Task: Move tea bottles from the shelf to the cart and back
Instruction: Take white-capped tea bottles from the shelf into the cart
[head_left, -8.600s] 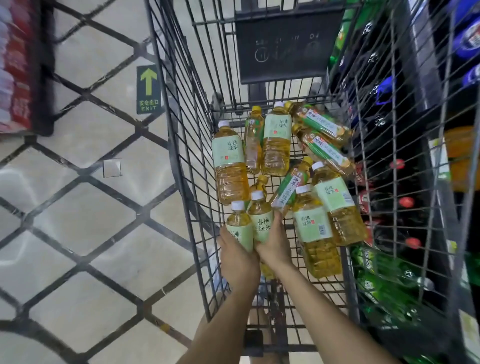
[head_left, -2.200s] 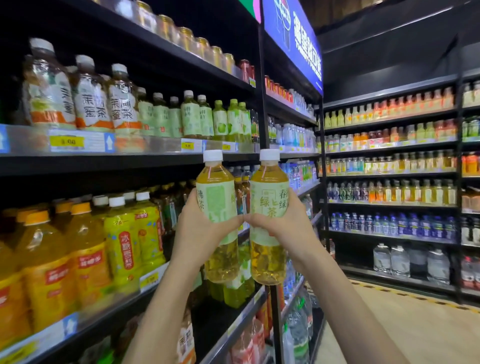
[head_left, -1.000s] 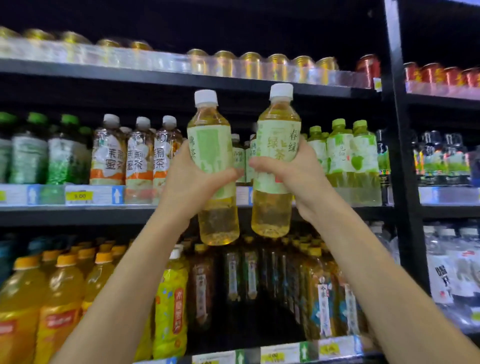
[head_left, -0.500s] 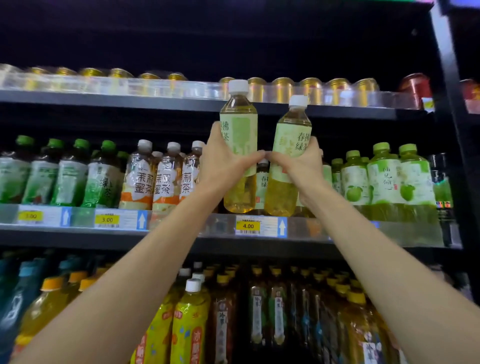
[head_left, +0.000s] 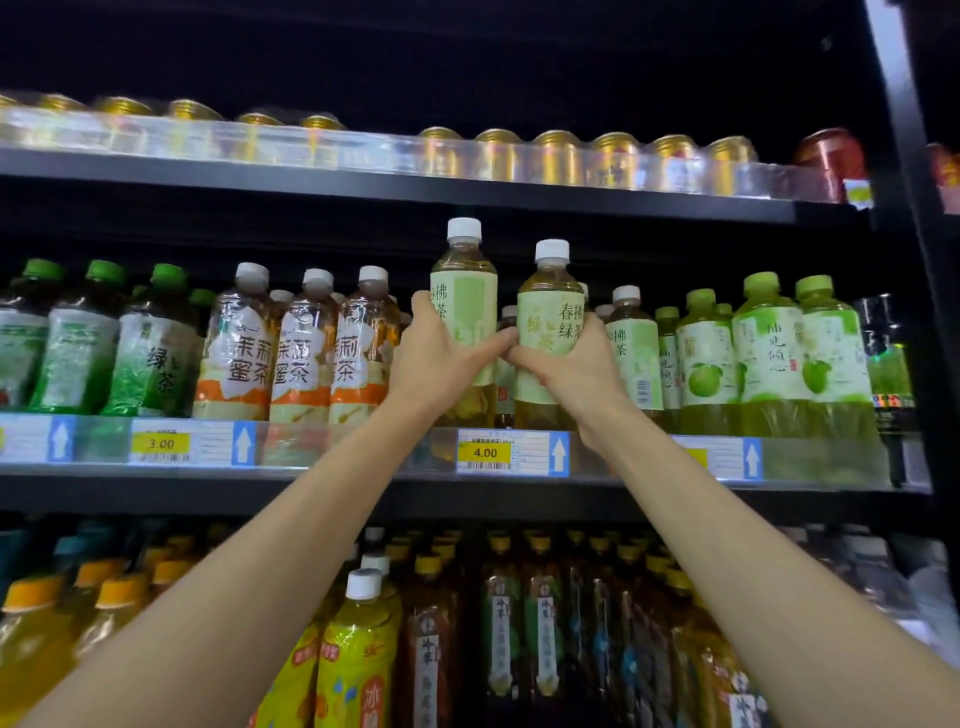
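Observation:
Two pale-green-labelled tea bottles with white caps are upright at the middle shelf (head_left: 363, 480). My left hand (head_left: 434, 358) grips the left tea bottle (head_left: 465, 299), which stands a little higher. My right hand (head_left: 574, 366) grips the right tea bottle (head_left: 551, 322) beside it. Both bottle bases sit behind the clear shelf rail above the yellow 4.00 price tag (head_left: 485, 452); whether they touch the shelf I cannot tell. Another bottle of the same tea (head_left: 631, 343) stands just right of my right hand. The cart is out of view.
Jasmine tea bottles (head_left: 306, 343) crowd the shelf left of my hands and green-capped bottles (head_left: 769, 348) the right. Gold cans (head_left: 556, 156) line the shelf above. Dark and yellow bottles (head_left: 358, 660) fill the shelf below. A black upright post (head_left: 914, 208) bounds the right side.
Both hands have pushed the two bottles forward and down into the gap on the middle shelf. Before that they lifted them out of the cart and carried them up to the shelf.

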